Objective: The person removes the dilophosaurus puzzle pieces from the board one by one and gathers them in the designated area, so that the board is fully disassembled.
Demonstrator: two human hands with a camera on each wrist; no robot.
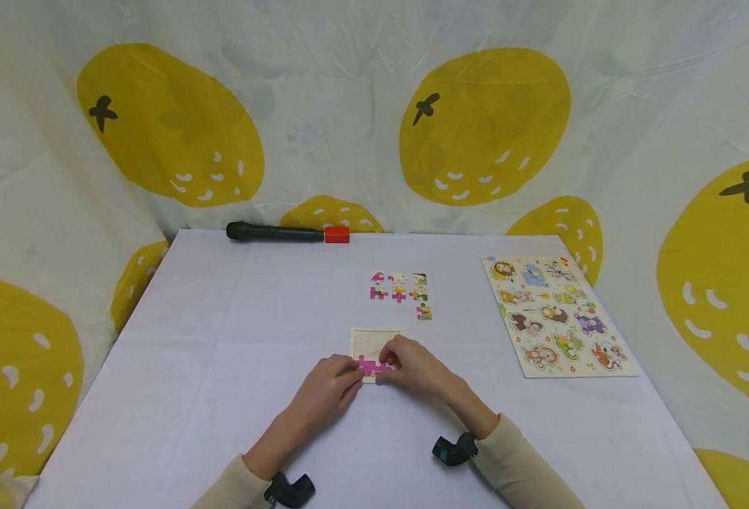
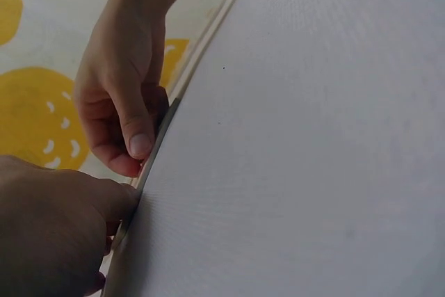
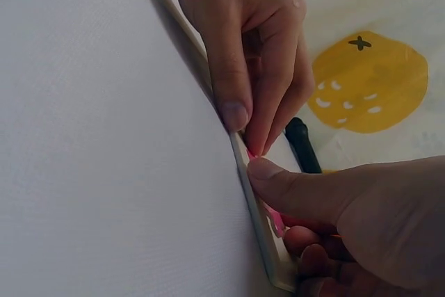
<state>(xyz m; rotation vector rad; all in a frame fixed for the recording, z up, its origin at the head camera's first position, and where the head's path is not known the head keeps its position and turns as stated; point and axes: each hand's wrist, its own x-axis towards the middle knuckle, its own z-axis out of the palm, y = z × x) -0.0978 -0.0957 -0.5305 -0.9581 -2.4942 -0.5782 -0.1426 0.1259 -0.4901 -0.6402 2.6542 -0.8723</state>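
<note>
A small square wooden puzzle tray (image 1: 374, 341) lies in front of me in the head view, with joined pink puzzle pieces (image 1: 367, 365) along its near side. My left hand (image 1: 326, 387) grips the tray's near left corner, thumb at the edge and fingertips over the pink. Across from it, my right hand (image 1: 417, 367) has thumb and forefinger curled round a pink puzzle piece (image 3: 278, 222) at the near right. Both hands meet at the tray's thin edge in the left wrist view, where the pieces are hidden. Beyond the tray lie several loose puzzle pieces (image 1: 398, 288) in rows.
A wooden animal puzzle board (image 1: 565, 318) lies at the right of the white-covered table (image 1: 222, 318). Along the back edge rests a black microphone (image 1: 279, 232) with a red end. A curtain with yellow fruit prints (image 1: 485, 127) hangs behind.
</note>
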